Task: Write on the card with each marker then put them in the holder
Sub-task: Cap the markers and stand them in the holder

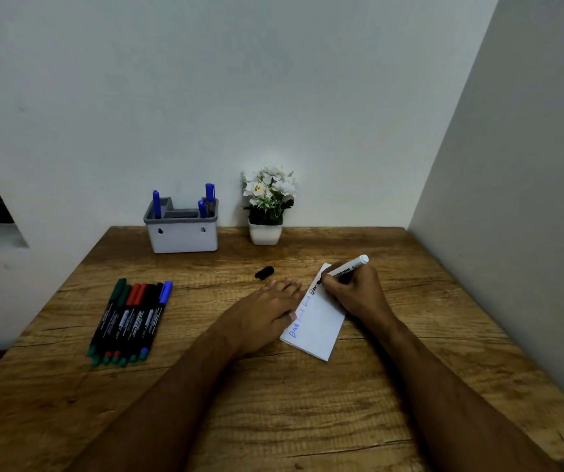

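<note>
Writing on the card [319, 321], mid-table.
Right hand [354, 294] grasping a marker [347, 269], tip on the card's far end; left hand [267, 308] relaxed, flat, touching its left edge; holder [182, 229] by the wall.

**A small desk nook at home or in an office**

A wooden desk [308, 403] is sitting pushed into a corner where plain pale walls [273, 80] are meeting. A grey pen holder [182, 235] with blue markers and a small white pot of artificial flowers [267, 206] are standing at the back edge against the wall. A row of markers [130, 318] is lying on the left, suggesting a study or writing spot.
</note>
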`<state>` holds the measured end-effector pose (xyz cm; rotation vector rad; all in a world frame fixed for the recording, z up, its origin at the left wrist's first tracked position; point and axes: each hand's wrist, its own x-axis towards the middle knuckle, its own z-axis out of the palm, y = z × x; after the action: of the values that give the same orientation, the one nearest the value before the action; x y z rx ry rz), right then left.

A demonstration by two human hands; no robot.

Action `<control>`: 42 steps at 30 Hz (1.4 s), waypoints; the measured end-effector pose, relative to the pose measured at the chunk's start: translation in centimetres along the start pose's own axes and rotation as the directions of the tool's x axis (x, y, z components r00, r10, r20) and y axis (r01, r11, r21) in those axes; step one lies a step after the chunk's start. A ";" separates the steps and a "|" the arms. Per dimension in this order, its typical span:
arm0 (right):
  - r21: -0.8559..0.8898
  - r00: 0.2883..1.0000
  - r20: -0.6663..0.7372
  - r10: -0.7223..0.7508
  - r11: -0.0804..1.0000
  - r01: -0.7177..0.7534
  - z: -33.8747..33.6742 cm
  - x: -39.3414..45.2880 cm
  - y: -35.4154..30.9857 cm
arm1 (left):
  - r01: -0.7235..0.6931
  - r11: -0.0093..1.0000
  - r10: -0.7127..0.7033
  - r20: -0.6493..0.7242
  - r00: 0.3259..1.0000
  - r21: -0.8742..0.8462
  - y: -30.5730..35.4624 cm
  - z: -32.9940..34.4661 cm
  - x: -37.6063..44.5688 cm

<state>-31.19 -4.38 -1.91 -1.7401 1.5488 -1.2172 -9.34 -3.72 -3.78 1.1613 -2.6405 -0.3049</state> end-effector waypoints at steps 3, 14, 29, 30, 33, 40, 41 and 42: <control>-0.040 0.999 0.024 -0.022 0.999 0.023 0.0 0.0 0.0 | 0.000 1.000 0.000 -0.002 1.000 -0.001 0.0 0.1 0.1; -0.028 0.999 0.001 0.035 0.999 -0.035 0.0 0.1 0.1 | 0.003 1.000 -0.002 0.003 1.000 -0.008 0.0 0.1 0.0; 0.158 0.993 -0.059 0.104 0.983 -0.093 -0.3 -0.1 -0.4 | 0.056 0.991 -0.058 -0.018 0.998 -0.119 -0.4 0.1 0.2; 0.162 0.993 -0.064 0.103 0.983 -0.091 -0.3 -0.1 -0.4 | 0.066 0.989 -0.070 -0.025 0.997 -0.133 -0.3 0.1 0.2; 0.188 0.993 -0.067 0.094 0.979 -0.080 -0.4 0.0 -0.6 | 0.084 0.978 -0.099 -0.072 0.992 -0.193 0.1 -0.7 0.3; 0.239 0.997 -0.063 0.054 0.970 -0.037 -0.6 0.1 -1.7 | 0.241 0.956 -0.282 -0.299 0.912 -0.167 -1.2 -3.0 1.9; 0.253 0.998 -0.049 0.041 0.967 -0.028 -0.6 0.0 -1.8 | 0.267 0.953 -0.300 -0.313 0.901 -0.145 -1.5 -3.1 2.3; 0.274 0.999 -0.035 0.032 0.961 -0.021 -0.5 0.0 -2.0 | 0.297 0.947 -0.320 -0.310 0.895 -0.120 -1.7 -3.1 2.7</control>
<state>-30.63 -3.86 -0.04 -1.5206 1.3464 -1.3861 -9.01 -7.08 -0.95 1.4685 -2.1430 -0.2335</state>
